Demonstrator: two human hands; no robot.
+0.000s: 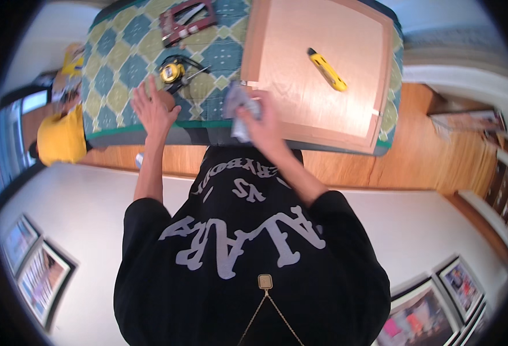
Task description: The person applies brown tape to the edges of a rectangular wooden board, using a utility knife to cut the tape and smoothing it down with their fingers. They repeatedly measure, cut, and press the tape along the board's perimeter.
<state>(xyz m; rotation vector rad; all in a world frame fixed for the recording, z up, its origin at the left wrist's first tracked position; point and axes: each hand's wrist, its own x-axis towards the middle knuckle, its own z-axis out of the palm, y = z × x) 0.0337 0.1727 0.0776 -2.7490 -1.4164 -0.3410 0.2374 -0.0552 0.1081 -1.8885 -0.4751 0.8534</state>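
Note:
My left hand (pixel 155 112) rests at the near edge of the patterned cloth, its fingers spread. A brown rounded thing (pixel 166 99), perhaps a roll of tape, shows between its thumb and fingers; I cannot tell whether it is touched. My right hand (pixel 265 124), somewhat blurred, is closed round a crumpled grey cloth (pixel 235 104). This cloth lies at the near left corner of a flat wooden panel (pixel 317 34) bordered with brown tape. On the panel lies a yellow utility knife (pixel 328 70). Beyond my left hand are a yellow tape measure (pixel 172 70) and a screwdriver (pixel 195 75).
A dark red staple gun (pixel 187 23) lies at the far side of the green and blue patterned table cover (pixel 113 63). Past the table's left end is something yellow (pixel 61 137), perhaps a draped chair. Wood flooring (pixel 418 144) runs along the right side.

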